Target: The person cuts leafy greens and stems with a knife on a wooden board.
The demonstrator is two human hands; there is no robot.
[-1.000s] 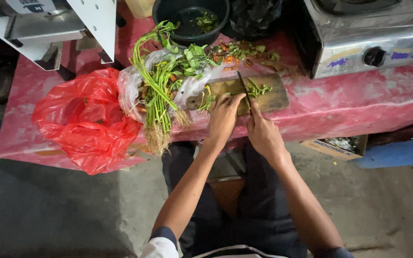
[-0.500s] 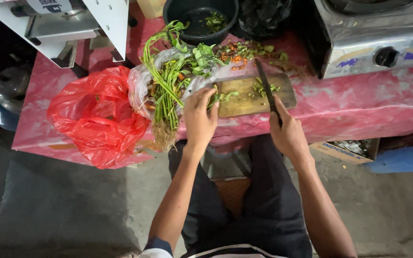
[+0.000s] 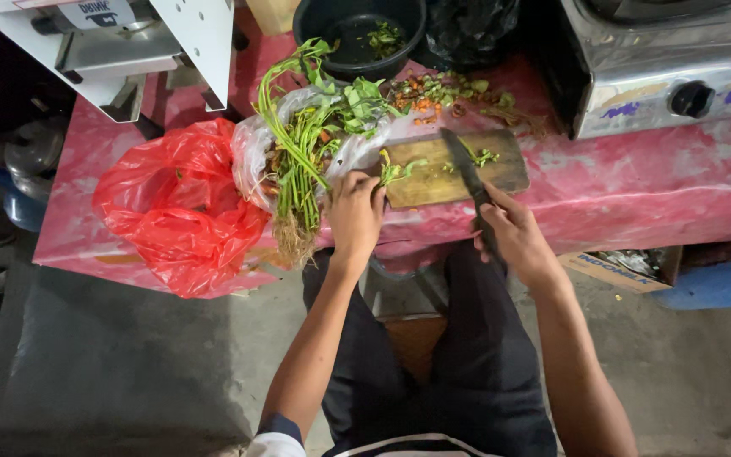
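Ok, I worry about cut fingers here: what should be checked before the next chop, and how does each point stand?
1. Knife gripped firmly by the right hand: ok.
2. Blade over the wooden cutting board, not hanging off it: ok.
3. Left hand apart from the blade: ok, it sits at the board's left end on the greens.
4. Left fingertips curled under: cannot tell.
5. Board lying flat on the pink table cover: cannot tell; its near edge sits close to the table's edge.

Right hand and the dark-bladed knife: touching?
Touching. Head view shows the right hand wrapped around the handle of the dark-bladed knife, blade lying over the wooden cutting board.
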